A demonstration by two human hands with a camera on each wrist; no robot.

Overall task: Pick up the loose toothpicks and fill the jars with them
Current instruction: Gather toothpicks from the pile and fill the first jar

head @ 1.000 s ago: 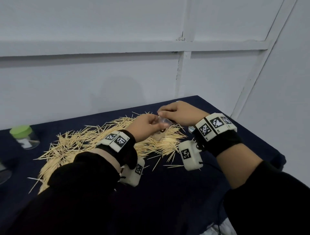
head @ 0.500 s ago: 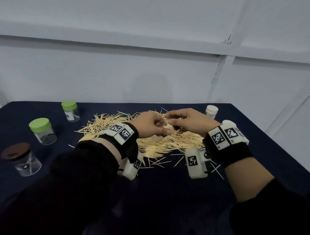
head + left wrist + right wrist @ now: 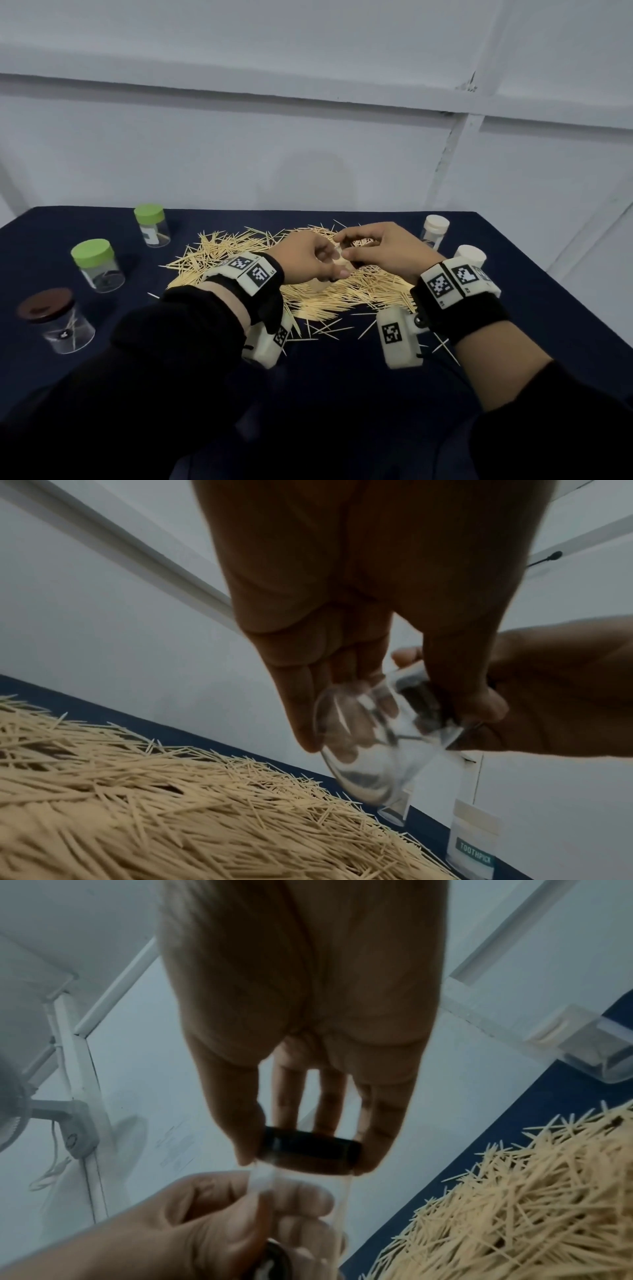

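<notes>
Toothpicks (image 3: 322,294) looking like pale raw wood, matt, thin and dry. Counter (image 3: 534,308) showing a dark navy cloth cover, matt, soft weave. Held jar (image 3: 373,739) reading as clear glossy plastic or glass, cannot tell which, reflecting light; its lid (image 3: 308,1146) looking black, smooth, slightly shiny. Green lids (image 3: 91,253) appearing as matt plastic, brown lid (image 3: 45,304) smooth with a dull sheen, white lids (image 3: 435,223) matt plastic. Wrist straps (image 3: 462,308) looking like black fabric, camera housings (image 3: 399,339) as white matt plastic.
</notes>
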